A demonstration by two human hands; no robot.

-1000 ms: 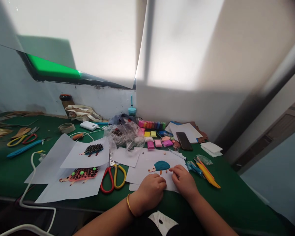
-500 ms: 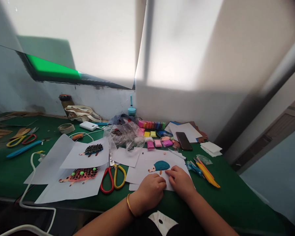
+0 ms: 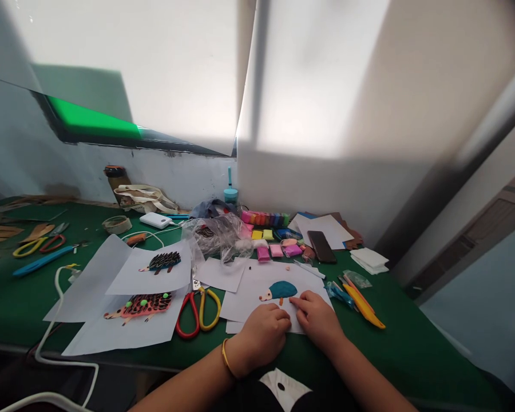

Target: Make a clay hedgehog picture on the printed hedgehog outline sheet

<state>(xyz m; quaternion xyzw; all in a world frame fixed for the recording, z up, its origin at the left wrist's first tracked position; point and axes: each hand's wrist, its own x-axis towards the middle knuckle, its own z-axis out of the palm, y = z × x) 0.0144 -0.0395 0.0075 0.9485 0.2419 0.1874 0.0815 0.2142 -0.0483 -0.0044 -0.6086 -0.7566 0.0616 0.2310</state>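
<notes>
A blue clay hedgehog (image 3: 282, 289) with a pale face and brown feet lies on a white paper sheet (image 3: 257, 281). My right hand (image 3: 318, 317) rests on that sheet, index finger stretched to the rear foot and thumb apart from it. Close by on the left, my left hand (image 3: 266, 329) lies on the lower edge of the paper, its fingers curled in. Whether anything is inside those fingers is hidden. Above the figure are a tiny dark clay ball (image 3: 250, 268) and a small pinkish clay piece (image 3: 288, 268).
Red-and-yellow-handled scissors (image 3: 198, 312) lie left of my hands. Two finished hedgehog pictures, one black-spined (image 3: 165, 261) and one pink (image 3: 143, 306), are farther left. Packets of coloured clay (image 3: 263, 253), a phone (image 3: 321, 246) and a yellow tool (image 3: 367, 309) surround the sheet.
The view has shifted very slightly. My right index fingertip stays at the hedgehog's rear foot, and my left hand keeps its place on the paper.
</notes>
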